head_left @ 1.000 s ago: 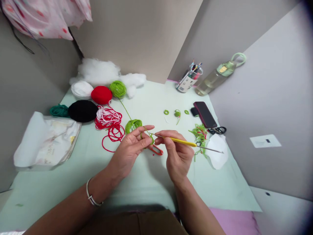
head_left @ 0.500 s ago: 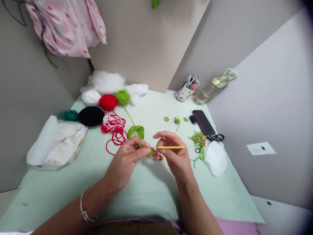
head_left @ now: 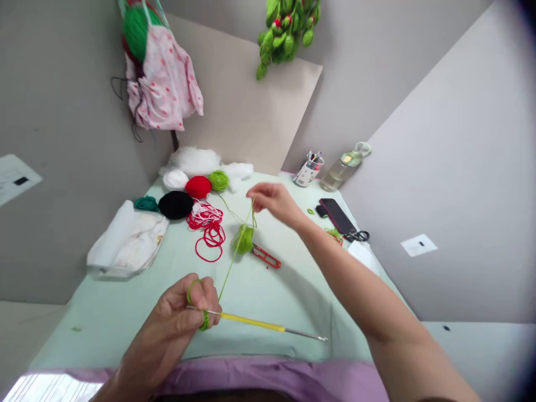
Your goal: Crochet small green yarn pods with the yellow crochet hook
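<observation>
Green yarn (head_left: 228, 275) runs straight, in the head view, from our left hand (head_left: 176, 321) at the near side to our right hand (head_left: 272, 201) farther off, above the middle of the tabletop (head_left: 272, 301). Our left grip is closed in a pinch on a small green crocheted piece (head_left: 205, 320), with one end of a yellow-handled hook (head_left: 253, 322) caught there too; the handle and other end jut out to the right. We judge that this pinch is there to stop the stitches slipping off. A loop of the yarn circles a left finger, probably for tension. Our right grip has thumb and fingertips together on the strand, which would suit lifting slack from the loose green hank (head_left: 243, 240) below. Orange snips (head_left: 267, 257) lie just right of that hank, perhaps for easy reach. At the far left, a green ball (head_left: 218, 180), a red ball (head_left: 198, 187) and a white ball (head_left: 176, 180) sit in a row, with a black ball (head_left: 176, 205) nearer us; the grouping likely leaves our hands free space. On the right, a phone (head_left: 337, 216) and scissors (head_left: 359, 235) lie near the edge, apparently clear of the strand.
</observation>
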`<action>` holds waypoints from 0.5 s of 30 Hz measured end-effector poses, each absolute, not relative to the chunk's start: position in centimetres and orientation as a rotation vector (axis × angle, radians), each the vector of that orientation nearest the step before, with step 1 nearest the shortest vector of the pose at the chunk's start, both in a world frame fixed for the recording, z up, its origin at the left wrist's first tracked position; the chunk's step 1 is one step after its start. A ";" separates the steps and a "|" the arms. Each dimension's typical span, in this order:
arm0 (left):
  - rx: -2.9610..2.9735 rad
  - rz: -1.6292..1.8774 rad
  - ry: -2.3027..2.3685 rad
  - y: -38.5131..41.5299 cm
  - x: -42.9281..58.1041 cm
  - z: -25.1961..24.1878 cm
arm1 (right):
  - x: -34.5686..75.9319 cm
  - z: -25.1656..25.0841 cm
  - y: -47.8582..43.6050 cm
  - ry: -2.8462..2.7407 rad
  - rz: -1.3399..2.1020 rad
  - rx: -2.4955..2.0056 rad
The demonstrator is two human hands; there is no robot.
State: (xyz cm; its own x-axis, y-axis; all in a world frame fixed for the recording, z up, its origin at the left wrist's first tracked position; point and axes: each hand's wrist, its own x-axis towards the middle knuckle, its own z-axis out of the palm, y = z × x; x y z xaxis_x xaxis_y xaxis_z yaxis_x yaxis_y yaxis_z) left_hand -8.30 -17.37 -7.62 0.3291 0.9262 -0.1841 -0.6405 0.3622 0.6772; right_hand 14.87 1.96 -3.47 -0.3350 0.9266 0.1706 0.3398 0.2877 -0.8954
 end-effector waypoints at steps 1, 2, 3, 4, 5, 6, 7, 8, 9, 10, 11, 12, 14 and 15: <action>0.529 1.106 0.615 -17.9 -8.7 -7.8 | 15.1 -2.1 3.5 -1.778 1.002 -1.137; 0.513 1.117 0.614 -18.4 -9.0 -8.0 | 15.3 -0.7 4.8 -1.732 0.976 -1.126; 0.499 1.128 0.612 -18.8 -9.2 -8.1 | 15.6 0.7 5.9 -1.695 0.951 -1.111; 0.489 1.137 0.609 -19.2 -9.5 -8.3 | 15.9 2.1 6.8 -1.662 0.923 -1.094; 0.481 1.142 0.607 -19.5 -9.7 -8.4 | 16.3 3.5 7.5 -1.620 0.904 -1.079; 0.475 1.143 0.603 -19.8 -9.8 -8.5 | 16.8 4.8 8.1 -1.542 0.899 -1.064; 0.467 1.142 0.598 -20.0 -10.0 -8.6 | 17.5 6.1 8.7 -1.493 0.891 -1.058; 0.457 1.139 0.593 -20.2 -10.1 -8.6 | 18.2 7.4 9.2 -1.468 0.873 -1.048; 0.444 1.135 0.586 -20.4 -10.2 -8.7 | 19.0 8.7 9.6 -1.449 0.853 -1.023; 0.427 1.133 0.578 -20.6 -10.3 -8.8 | 19.7 10.0 9.8 -1.448 0.817 -0.973; 0.404 1.133 0.568 -20.6 -10.4 -8.8 | 20.3 11.1 10.0 -1.461 0.778 -0.923; 0.379 1.136 0.556 -20.7 -10.5 -8.9 | 20.7 12.1 10.0 -1.492 0.759 -0.901; 0.319 1.146 0.534 -20.7 -10.5 -8.9 | 20.9 13.5 9.5 -1.541 0.783 -0.913; 0.288 1.150 0.526 -20.6 -10.5 -8.9 | 20.6 13.8 9.1 -1.575 0.811 -0.951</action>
